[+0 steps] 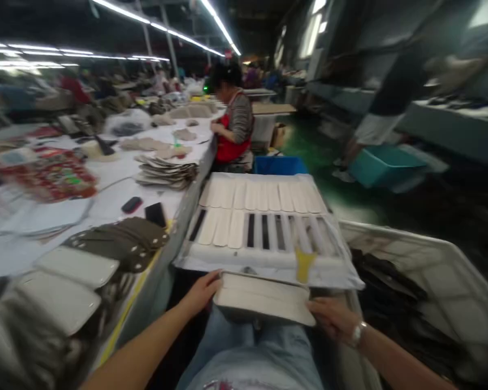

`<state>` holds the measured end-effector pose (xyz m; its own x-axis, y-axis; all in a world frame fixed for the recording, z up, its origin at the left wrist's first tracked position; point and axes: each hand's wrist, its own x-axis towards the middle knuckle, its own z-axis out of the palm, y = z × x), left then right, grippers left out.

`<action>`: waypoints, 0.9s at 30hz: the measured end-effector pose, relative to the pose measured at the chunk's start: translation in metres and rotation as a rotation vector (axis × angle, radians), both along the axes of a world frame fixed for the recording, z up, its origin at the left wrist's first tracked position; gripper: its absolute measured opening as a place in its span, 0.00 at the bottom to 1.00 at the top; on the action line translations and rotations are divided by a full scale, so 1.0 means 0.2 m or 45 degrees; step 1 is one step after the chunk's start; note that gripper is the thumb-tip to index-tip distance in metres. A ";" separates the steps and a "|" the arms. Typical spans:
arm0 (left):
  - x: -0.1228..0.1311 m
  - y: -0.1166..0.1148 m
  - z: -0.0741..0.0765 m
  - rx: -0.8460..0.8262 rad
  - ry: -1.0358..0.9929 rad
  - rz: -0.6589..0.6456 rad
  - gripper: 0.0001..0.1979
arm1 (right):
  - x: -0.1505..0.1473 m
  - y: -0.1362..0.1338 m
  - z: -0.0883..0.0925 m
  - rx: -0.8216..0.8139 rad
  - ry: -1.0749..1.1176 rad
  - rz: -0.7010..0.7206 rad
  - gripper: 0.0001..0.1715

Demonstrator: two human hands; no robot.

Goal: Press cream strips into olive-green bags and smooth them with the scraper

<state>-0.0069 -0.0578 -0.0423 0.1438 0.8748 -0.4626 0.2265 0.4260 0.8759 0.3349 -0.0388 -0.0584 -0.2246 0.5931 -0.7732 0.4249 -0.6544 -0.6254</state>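
Note:
A cream panel with a dark edge point(264, 298) is held above my lap. My left hand point(204, 292) pinches its left end, and my right hand point(334, 317), with a band at the wrist, grips its right end. Just beyond it stands a white cloth-covered rack point(211, 264). Cream strips point(264, 196) lie in a row across its far part. A few more cream strips point(222, 227) lie at the left of the nearer row, where dark gaps show beside them. A yellow piece point(305, 265) sits on the rack's near edge.
To the left, a long table point(117, 173) carries stacked dark pieces point(122, 238), pale panels point(77, 265) and a phone-like dark object point(155, 214). A person in a red apron point(233, 124) sits ahead. At the right stands a white bin point(423, 244) with dark material; a teal tub point(384, 165) is farther off.

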 end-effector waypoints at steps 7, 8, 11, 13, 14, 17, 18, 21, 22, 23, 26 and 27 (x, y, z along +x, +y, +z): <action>-0.08 0.04 0.04 0.295 0.487 -0.389 0.24 | 0.09 -0.07 0.07 0.203 -0.108 0.013 0.24; -0.06 0.07 0.08 0.422 0.572 -0.448 0.24 | 0.09 -0.05 0.09 0.267 -0.126 0.013 0.22; 0.14 0.18 0.18 0.600 0.672 -0.679 0.27 | 0.10 0.00 0.14 0.657 -0.211 0.041 0.22; 0.33 0.25 0.21 0.653 0.625 -0.957 0.24 | 0.09 0.04 0.16 0.979 -0.314 0.254 0.22; 0.43 0.28 0.22 0.686 0.606 -1.088 0.22 | 0.09 0.06 0.18 1.099 -0.359 0.397 0.19; 0.64 0.33 0.22 0.749 0.578 -1.305 0.17 | 0.07 0.10 0.19 1.219 -0.405 0.694 0.11; 0.67 0.34 0.21 0.754 0.573 -1.326 0.17 | 0.06 0.10 0.20 1.229 -0.403 0.733 0.12; 0.69 0.34 0.18 0.763 0.562 -1.353 0.16 | 0.06 0.11 0.19 1.260 -0.429 0.832 0.16; 0.68 0.34 0.18 0.768 0.565 -1.356 0.17 | 0.06 0.11 0.20 1.265 -0.440 0.856 0.16; 0.67 0.34 0.17 0.772 0.574 -1.357 0.17 | 0.06 0.11 0.20 1.269 -0.450 0.879 0.16; 0.67 0.31 0.15 0.782 0.631 -1.358 0.17 | 0.05 0.10 0.21 1.281 -0.474 0.944 0.16; 0.68 0.29 0.15 0.785 0.660 -1.357 0.17 | 0.05 0.10 0.21 1.285 -0.479 0.965 0.16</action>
<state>0.1291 0.0012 -0.0115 0.8120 0.5304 -0.2436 0.5619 -0.5974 0.5722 0.3455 -0.0191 -0.0161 -0.6242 0.7657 -0.1552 0.7319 0.5037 -0.4589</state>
